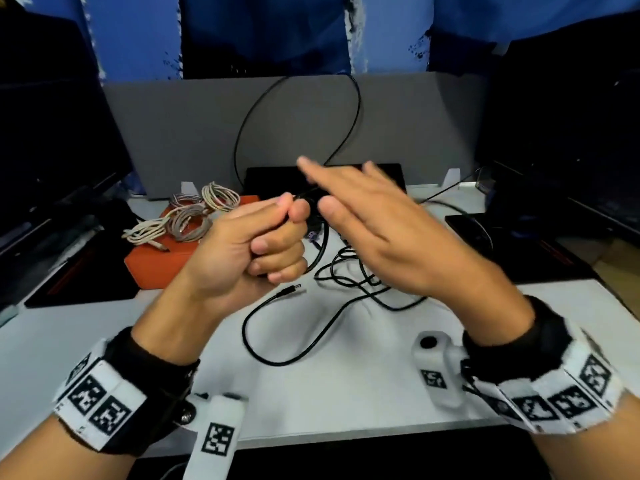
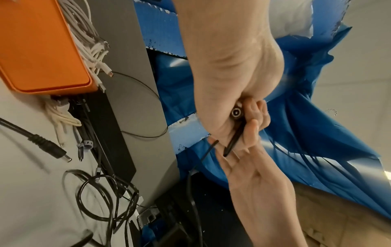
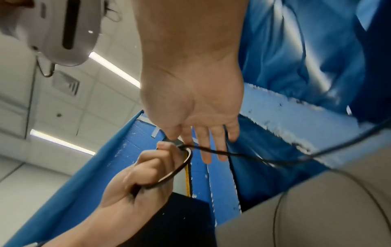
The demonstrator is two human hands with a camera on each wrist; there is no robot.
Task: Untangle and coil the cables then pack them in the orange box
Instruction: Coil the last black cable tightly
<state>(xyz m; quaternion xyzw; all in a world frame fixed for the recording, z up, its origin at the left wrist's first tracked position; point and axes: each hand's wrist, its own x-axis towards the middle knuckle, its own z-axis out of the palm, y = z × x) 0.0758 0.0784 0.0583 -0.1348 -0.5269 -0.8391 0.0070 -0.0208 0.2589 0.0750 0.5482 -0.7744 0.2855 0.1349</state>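
Black cable [image 1: 277,344] loops loose on the white table [image 1: 346,393] nearest me, its barrel plug [image 1: 294,288] lying free below my hands. My left hand [image 1: 249,251] is fisted around a strand of it, thumb and forefinger pinching the cable at the top. My right hand [image 1: 374,230] is flat, fingers straight, gripping nothing; the strand runs just past its fingertips. Behind the hands I see a black tangle [image 1: 349,268] that blocks the table centre. Further left sits the orange box [image 1: 156,265], closed, coiled pale cables [image 1: 187,216] resting on its lid. Beyond, a thin black wire [image 1: 298,109] arcs against the grey partition [image 1: 173,133].
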